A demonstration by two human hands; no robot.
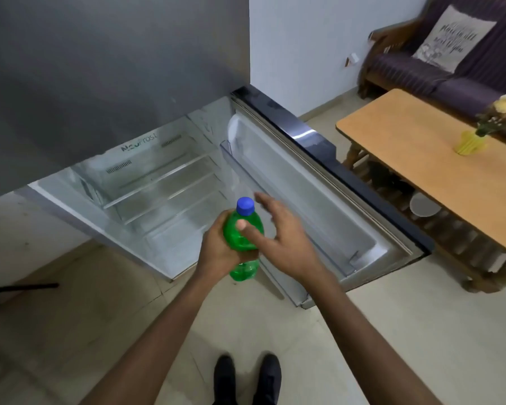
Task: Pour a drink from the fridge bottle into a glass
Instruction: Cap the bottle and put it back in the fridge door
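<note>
While my shoes [247,375] stand on the tiles, my left hand [219,252] is wrapped round the green bottle [243,241], upright with its blue cap [245,206] on; my right hand [284,238] hovers spread beside it, thumb touching. Beyond, the fridge [158,182] gapes, door [319,194] swung wide.

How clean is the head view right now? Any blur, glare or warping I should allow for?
Head view: the right hand is motion-blurred at its fingers, while the left hand and green bottle look sharp; the fridge interior is lit brighter than the room; a glare streak sits on the door edge; wide-angle distortion tilts the fridge and table.
</note>
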